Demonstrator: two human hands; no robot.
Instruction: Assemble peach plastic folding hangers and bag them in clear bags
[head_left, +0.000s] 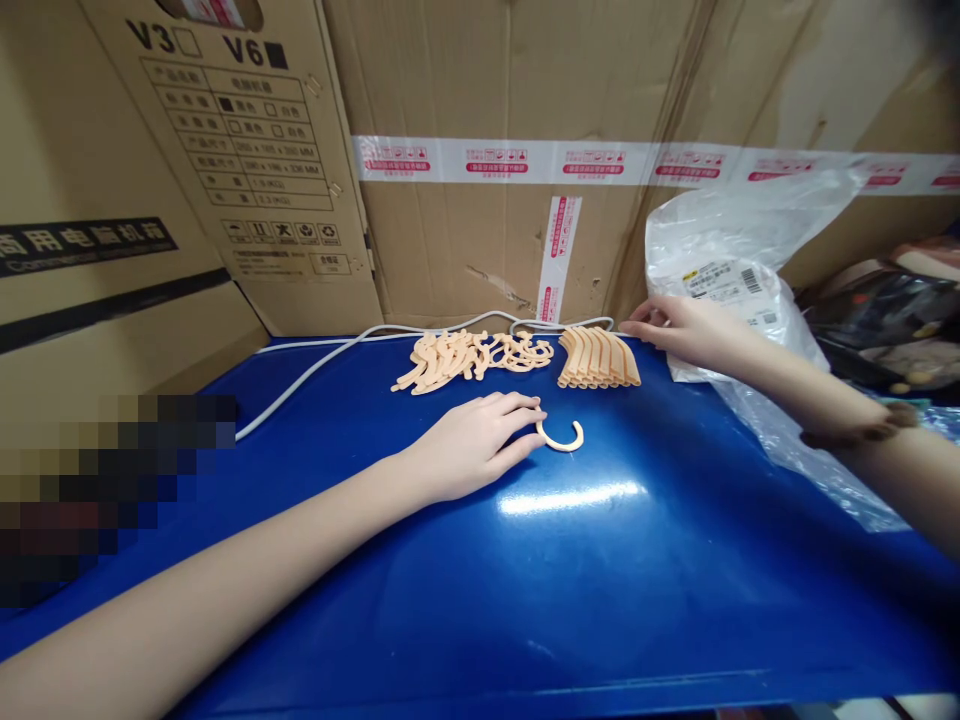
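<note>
My left hand (474,445) is closed in a pinch on a cream plastic hook (564,446), whose curved end sticks out to the right, just above the blue tabletop. Beyond it lies a loose pile of flat, curved cream pieces (439,360), with several more cream hooks (519,352) beside them. To the right, curved cream tube-like pieces (598,358) are stacked in neat rows. My right hand (679,328) is at the right end of this stack, its fingers loosely bent and apart, with nothing visible between them.
A crumpled clear plastic bag (731,270) with a label lies behind and under my right forearm. A white cable (315,372) runs along the back of the blue table (570,590). Large cardboard boxes (465,240) wall off the back and left. Dark bags (885,310) stand at far right.
</note>
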